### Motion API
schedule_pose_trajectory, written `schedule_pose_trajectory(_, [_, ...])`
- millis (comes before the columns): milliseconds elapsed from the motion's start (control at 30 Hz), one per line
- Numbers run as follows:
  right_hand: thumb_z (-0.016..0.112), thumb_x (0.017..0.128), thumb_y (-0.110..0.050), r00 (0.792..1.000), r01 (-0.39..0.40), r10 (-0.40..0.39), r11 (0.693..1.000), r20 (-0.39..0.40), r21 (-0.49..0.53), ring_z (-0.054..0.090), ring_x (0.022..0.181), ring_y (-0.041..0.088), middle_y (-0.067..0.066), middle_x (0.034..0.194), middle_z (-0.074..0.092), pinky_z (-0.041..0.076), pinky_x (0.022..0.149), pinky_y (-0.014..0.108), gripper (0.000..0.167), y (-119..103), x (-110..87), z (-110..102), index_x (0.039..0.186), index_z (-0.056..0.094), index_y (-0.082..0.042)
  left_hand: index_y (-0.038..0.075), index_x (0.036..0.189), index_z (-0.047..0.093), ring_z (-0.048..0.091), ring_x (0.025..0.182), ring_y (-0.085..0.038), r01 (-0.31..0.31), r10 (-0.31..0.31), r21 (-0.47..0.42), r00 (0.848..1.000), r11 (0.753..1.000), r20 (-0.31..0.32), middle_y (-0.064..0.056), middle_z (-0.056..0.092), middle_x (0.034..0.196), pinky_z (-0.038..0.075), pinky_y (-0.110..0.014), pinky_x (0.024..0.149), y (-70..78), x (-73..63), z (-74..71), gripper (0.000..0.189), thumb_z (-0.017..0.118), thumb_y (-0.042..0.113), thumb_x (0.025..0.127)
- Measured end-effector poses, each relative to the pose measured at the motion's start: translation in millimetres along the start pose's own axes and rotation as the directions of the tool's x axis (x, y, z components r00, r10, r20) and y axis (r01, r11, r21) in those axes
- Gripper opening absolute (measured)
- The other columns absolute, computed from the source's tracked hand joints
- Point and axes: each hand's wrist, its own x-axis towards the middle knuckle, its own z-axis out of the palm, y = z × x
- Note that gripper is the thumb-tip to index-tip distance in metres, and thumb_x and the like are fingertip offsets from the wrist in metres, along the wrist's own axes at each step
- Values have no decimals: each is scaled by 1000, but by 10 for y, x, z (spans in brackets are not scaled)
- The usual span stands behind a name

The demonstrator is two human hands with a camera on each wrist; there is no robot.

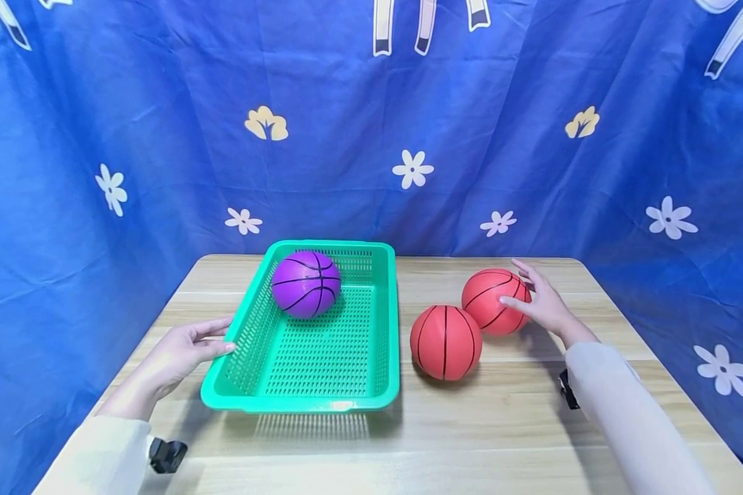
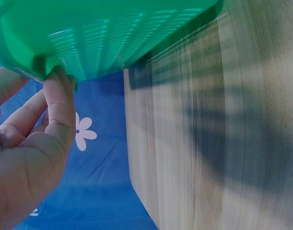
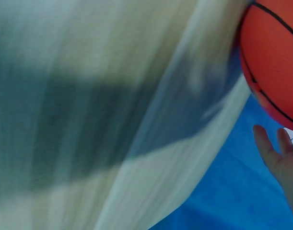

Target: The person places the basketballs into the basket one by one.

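A green plastic basket (image 1: 316, 404) with slotted walls stands left of centre on the table, a purple basketball (image 1: 306, 284) in its far left part. My left hand (image 1: 182, 354) pinches the basket's left rim, and the left wrist view has its fingers (image 2: 59, 103) against the rim. Two red basketballs lie right of the basket, close together: a nearer one (image 1: 446, 342) and a farther one (image 1: 489, 302). Beside the farther ball is my right hand (image 1: 547, 302), fingers spread around its right side, thumb in front. In the right wrist view, fingertips (image 3: 262, 139) are right by this ball (image 3: 275, 62).
The pale wooden table (image 1: 470, 440) has rounded far corners. A blue patterned curtain (image 1: 347, 137) hangs behind it and along both sides. Black wrist devices sit at the left sleeve (image 1: 108, 457) and the right sleeve (image 1: 625, 405).
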Motion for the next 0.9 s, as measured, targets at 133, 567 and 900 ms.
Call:
schedule_pose_trajectory(133, [76, 82, -20, 999, -19, 16, 997, 41, 75, 34, 130, 42, 22, 149, 30, 37, 98, 60, 91, 70, -35, 22, 153, 19, -14, -8, 140, 39, 60, 95, -2, -2, 2, -9, 1000, 1000, 0, -26, 49, 134, 48, -20, 84, 1, 1, -4, 63, 67, 21, 91])
schedule_pose_trajectory(567, [82, 77, -21, 997, -81, 80, 994, 20, 78, 37, 127, 44, 20, 149, 30, 38, 97, 61, 99, 129, -116, 72, 153, 19, -18, -6, 141, 39, 58, 99, -4, 6, -7, 13, 1000, 1000, 1, -25, 49, 135, 48, -35, 92, 18, -7, -2, 65, 67, 24, 91])
schedule_pose_trajectory(900, [80, 78, -28, 995, -90, 90, 996, -31, 25, 41, 123, 43, 20, 144, 37, 41, 94, 59, 93, 131, -78, -1, 151, 23, -18, -5, 141, 41, 61, 98, -6, 23, -23, 3, 1000, 1000, -2, -24, 49, 135, 48, -38, 93, 34, -16, -6, 66, 68, 26, 90])
